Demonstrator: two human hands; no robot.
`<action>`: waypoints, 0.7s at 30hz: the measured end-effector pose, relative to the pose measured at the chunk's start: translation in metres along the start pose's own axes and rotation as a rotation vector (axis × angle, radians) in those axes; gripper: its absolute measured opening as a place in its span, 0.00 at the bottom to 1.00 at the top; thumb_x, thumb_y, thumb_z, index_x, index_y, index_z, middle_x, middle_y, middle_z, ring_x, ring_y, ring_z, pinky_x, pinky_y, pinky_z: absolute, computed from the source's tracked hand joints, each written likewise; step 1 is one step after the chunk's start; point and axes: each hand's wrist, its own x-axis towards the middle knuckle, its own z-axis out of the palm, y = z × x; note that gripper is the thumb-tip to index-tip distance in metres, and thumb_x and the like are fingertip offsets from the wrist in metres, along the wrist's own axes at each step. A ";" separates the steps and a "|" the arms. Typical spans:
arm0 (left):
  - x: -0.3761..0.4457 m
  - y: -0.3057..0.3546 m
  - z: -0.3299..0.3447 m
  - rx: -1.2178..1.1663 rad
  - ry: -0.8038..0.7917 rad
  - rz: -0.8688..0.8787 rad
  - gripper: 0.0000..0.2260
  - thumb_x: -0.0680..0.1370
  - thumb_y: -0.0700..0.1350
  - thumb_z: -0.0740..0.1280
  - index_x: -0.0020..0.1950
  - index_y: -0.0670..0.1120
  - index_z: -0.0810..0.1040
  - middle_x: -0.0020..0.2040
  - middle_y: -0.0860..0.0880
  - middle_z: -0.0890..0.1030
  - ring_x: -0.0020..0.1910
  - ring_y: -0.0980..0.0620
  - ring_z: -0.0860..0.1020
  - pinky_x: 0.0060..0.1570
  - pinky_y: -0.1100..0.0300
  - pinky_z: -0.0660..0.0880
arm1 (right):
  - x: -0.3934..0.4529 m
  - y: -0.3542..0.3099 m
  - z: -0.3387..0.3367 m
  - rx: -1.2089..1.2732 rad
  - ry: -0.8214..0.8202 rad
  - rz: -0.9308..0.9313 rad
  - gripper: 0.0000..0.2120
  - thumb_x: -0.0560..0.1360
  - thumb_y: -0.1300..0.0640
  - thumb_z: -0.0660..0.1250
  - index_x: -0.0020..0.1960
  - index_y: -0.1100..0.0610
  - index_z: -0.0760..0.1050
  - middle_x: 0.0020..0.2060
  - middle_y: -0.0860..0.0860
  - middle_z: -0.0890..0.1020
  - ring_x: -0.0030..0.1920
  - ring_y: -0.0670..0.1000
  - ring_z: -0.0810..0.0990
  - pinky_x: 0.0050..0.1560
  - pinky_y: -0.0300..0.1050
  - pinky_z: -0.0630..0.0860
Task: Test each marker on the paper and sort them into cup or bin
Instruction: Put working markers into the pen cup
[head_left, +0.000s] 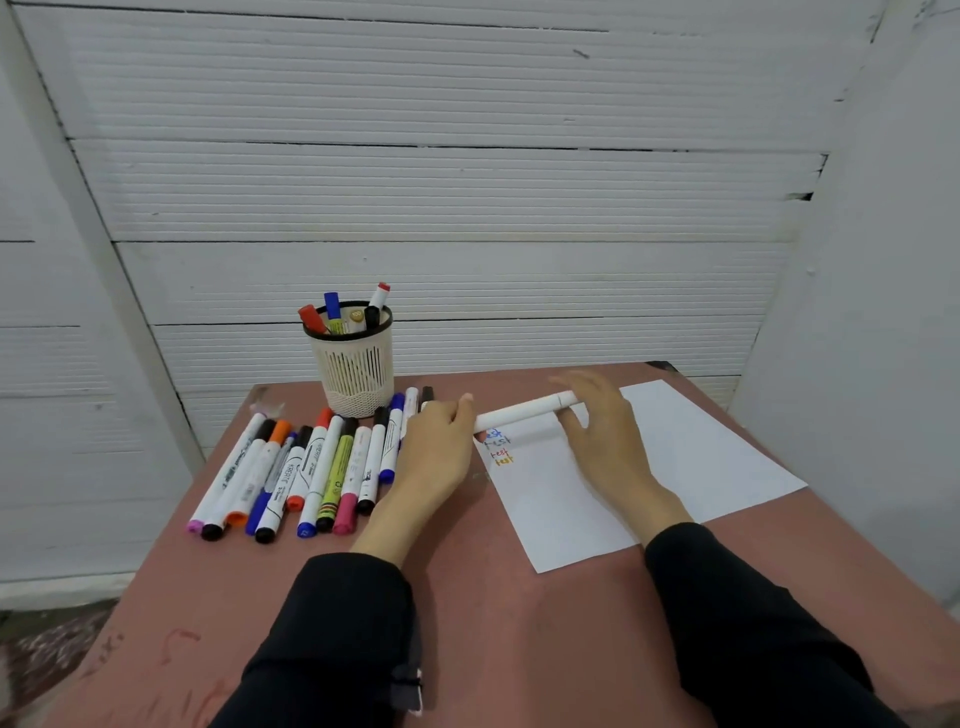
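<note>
I hold a white marker level above the top of the white paper. My left hand grips its left end. My right hand pinches its right end, at the cap. Short coloured test words are written near the paper's upper left corner. A row of several markers lies on the table left of my left hand. Behind the row stands a cream mesh cup with several markers upright in it. No bin is in view.
The reddish-brown table ends a short way behind the cup, against a white panelled wall. A white wall stands close on the right. My black sleeves cover the table's near part.
</note>
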 end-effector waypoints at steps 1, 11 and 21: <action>-0.001 0.001 0.000 -0.001 -0.003 -0.002 0.20 0.83 0.51 0.54 0.34 0.42 0.67 0.30 0.47 0.67 0.30 0.52 0.64 0.33 0.57 0.59 | -0.001 0.000 -0.001 -0.007 0.000 0.003 0.14 0.79 0.63 0.64 0.62 0.52 0.78 0.59 0.48 0.79 0.61 0.52 0.74 0.59 0.39 0.65; 0.000 0.012 -0.001 -0.929 -0.107 -0.138 0.06 0.79 0.45 0.65 0.51 0.46 0.81 0.35 0.56 0.74 0.39 0.56 0.72 0.45 0.61 0.75 | -0.001 -0.002 -0.005 0.005 -0.018 0.028 0.13 0.79 0.59 0.66 0.62 0.53 0.79 0.45 0.50 0.82 0.42 0.49 0.75 0.43 0.39 0.67; -0.005 0.025 -0.020 -0.554 0.122 0.175 0.12 0.83 0.53 0.56 0.54 0.54 0.79 0.36 0.51 0.71 0.29 0.59 0.68 0.29 0.64 0.68 | 0.000 -0.003 -0.002 0.104 -0.056 0.176 0.08 0.81 0.58 0.61 0.57 0.54 0.77 0.44 0.47 0.79 0.43 0.46 0.76 0.42 0.34 0.70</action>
